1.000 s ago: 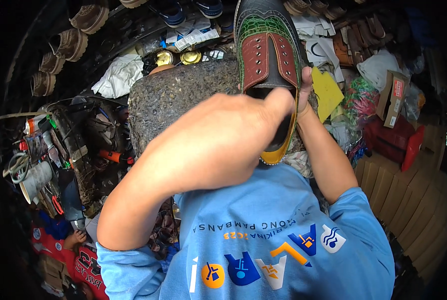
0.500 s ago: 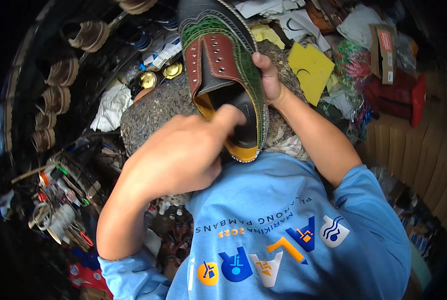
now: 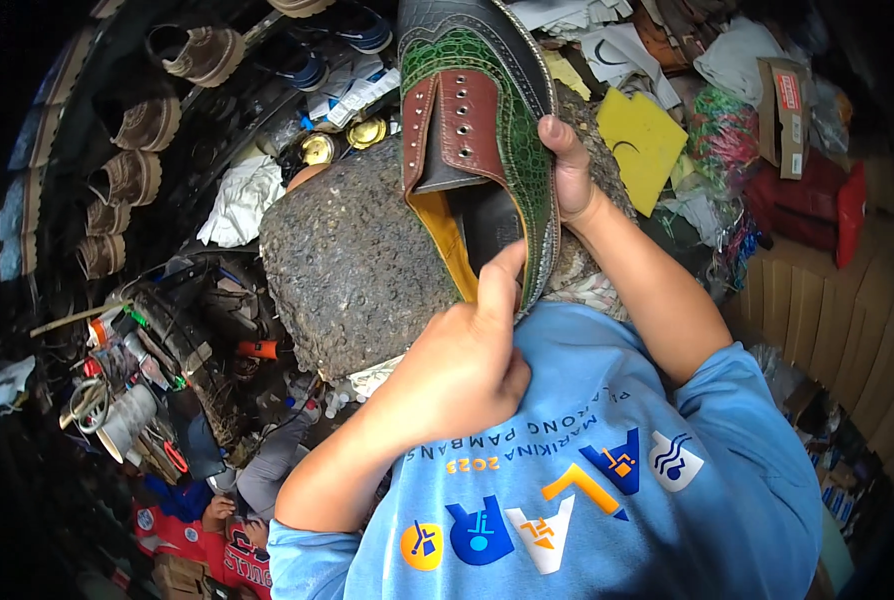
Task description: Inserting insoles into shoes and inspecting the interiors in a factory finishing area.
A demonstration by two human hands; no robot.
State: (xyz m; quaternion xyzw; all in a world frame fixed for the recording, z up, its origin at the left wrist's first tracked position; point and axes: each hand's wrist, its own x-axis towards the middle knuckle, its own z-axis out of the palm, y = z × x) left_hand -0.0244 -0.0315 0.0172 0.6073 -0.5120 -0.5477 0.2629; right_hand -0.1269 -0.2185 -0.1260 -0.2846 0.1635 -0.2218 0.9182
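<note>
A multicoloured leather lace-up shoe (image 3: pixel 472 115) is held over a dark rough block, its toe away from me and its opening toward me. It has a black toe, green scaly panels and reddish-brown eyelet flaps without laces. My right hand (image 3: pixel 570 175) grips the shoe's right side, thumb along the edge and the other fingers hidden beneath. From the lower left, my left hand (image 3: pixel 472 350) reaches to the heel opening. One of its fingers stretches inside against the yellow-tan lining, while the others are folded; no object shows in that hand.
The rough block (image 3: pixel 347 260) lies below the shoe. Several brown shoes (image 3: pixel 132 178) line a rack at left. Thread spools and scissors (image 3: pixel 174 455) sit lower left, near another person's hand (image 3: pixel 217 512). Yellow sheets (image 3: pixel 642 145) and a cardboard box (image 3: pixel 785 115) lie at right.
The shoe and both hands appear shifted right in the picture. My left hand has drawn back toward the heel, its finger now at the inner right side. Another person's hand has come into view.
</note>
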